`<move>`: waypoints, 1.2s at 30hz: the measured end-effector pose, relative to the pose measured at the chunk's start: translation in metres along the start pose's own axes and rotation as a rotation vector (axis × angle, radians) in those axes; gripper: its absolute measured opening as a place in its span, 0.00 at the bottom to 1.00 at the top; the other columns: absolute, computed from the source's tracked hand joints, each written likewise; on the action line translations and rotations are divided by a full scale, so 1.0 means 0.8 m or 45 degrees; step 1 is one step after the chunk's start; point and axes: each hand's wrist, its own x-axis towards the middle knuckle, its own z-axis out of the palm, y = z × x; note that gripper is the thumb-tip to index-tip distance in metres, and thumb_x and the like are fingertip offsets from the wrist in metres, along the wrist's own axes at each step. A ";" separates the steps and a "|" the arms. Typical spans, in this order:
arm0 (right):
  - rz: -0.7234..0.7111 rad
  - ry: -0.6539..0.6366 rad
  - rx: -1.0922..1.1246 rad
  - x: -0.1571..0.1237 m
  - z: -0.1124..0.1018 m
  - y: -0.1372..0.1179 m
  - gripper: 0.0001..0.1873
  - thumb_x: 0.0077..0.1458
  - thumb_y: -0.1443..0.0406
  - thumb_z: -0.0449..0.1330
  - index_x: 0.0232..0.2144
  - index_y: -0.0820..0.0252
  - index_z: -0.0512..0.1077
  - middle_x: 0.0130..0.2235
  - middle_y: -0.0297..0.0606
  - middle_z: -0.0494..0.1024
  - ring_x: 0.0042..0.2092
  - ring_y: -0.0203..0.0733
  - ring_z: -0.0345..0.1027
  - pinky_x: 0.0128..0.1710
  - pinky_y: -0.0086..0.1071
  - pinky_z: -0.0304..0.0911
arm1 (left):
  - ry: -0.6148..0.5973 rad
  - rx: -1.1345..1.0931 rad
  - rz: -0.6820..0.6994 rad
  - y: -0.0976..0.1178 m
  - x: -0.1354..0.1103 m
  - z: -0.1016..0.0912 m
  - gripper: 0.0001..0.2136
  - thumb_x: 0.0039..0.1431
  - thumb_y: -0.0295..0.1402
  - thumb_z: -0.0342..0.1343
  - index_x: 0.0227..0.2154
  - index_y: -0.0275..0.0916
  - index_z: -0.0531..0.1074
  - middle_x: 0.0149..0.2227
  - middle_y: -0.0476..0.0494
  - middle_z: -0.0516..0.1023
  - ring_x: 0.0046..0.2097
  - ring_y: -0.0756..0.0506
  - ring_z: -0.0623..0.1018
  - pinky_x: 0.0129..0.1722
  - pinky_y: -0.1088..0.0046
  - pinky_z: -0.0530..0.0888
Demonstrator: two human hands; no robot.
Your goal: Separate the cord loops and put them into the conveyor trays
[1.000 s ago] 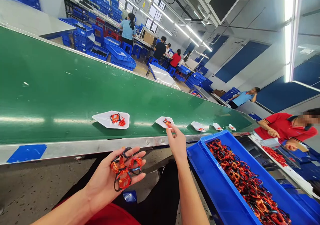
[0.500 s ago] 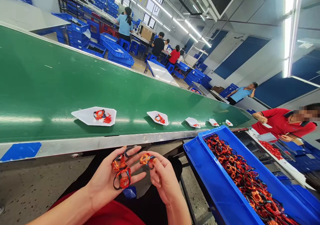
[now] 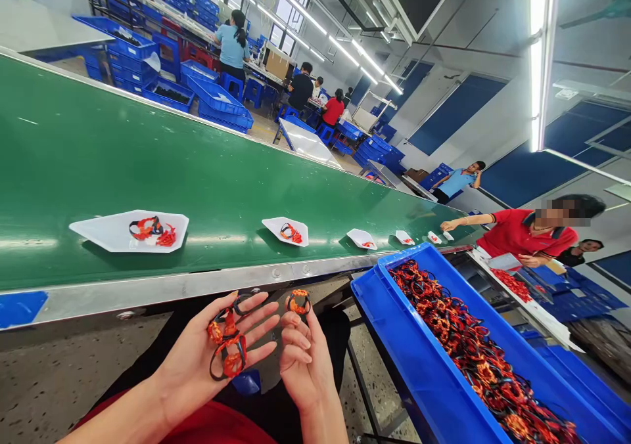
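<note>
Tube lights glow overhead, windows (tall, paned) stand beyond blue stools, and the floor is speckled.

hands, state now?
Left hand: open, palm up, several orange-and-black loops lying on it.
Right hand: closed, fingertips pinching a single loop.

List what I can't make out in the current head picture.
Head view, throughout:
Looped bands on the left hand: exact count; they overlap.
Blue bin: floor hidden under its pile; near end cut off by the bottom edge.
Farthest white tray: contents too small to tell.
</note>
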 end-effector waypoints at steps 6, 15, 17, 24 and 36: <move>0.046 0.014 0.071 0.001 0.000 0.004 0.11 0.53 0.65 0.61 0.35 0.68 0.64 0.27 0.27 0.65 0.18 0.18 0.50 0.11 0.11 0.45 | 0.012 0.003 0.012 0.000 0.001 0.000 0.23 0.54 0.35 0.56 0.53 0.33 0.65 0.52 0.29 0.72 0.53 0.34 0.71 0.50 0.50 0.70; -0.300 0.366 -0.341 0.004 0.004 0.011 0.16 0.51 0.58 0.61 0.38 0.63 0.68 0.34 0.36 0.72 0.20 0.21 0.52 0.12 0.13 0.46 | 0.019 0.024 0.016 0.001 0.000 -0.002 0.23 0.54 0.35 0.55 0.52 0.33 0.66 0.52 0.28 0.72 0.52 0.35 0.72 0.50 0.50 0.69; -0.593 0.481 -0.670 0.004 0.004 0.013 0.17 0.52 0.57 0.60 0.42 0.58 0.67 0.38 0.36 0.73 0.21 0.23 0.55 0.12 0.15 0.48 | 0.016 0.033 0.024 0.001 0.000 -0.003 0.23 0.55 0.36 0.55 0.52 0.32 0.66 0.52 0.28 0.72 0.52 0.34 0.72 0.50 0.50 0.69; -1.425 0.688 -1.969 -0.004 -0.007 0.003 0.19 0.52 0.63 0.61 0.46 0.58 0.64 0.39 0.39 0.72 0.28 0.32 0.65 0.24 0.25 0.63 | 0.031 0.050 0.026 0.000 0.003 -0.002 0.22 0.55 0.36 0.54 0.52 0.33 0.66 0.52 0.28 0.71 0.53 0.35 0.71 0.50 0.50 0.69; -1.504 0.782 -2.394 0.030 -0.012 -0.038 0.17 0.52 0.60 0.59 0.44 0.59 0.67 0.36 0.37 0.74 0.23 0.31 0.61 0.24 0.26 0.59 | 0.013 -0.001 0.048 0.004 0.007 -0.006 0.22 0.56 0.36 0.52 0.53 0.32 0.65 0.52 0.28 0.71 0.53 0.34 0.71 0.51 0.49 0.69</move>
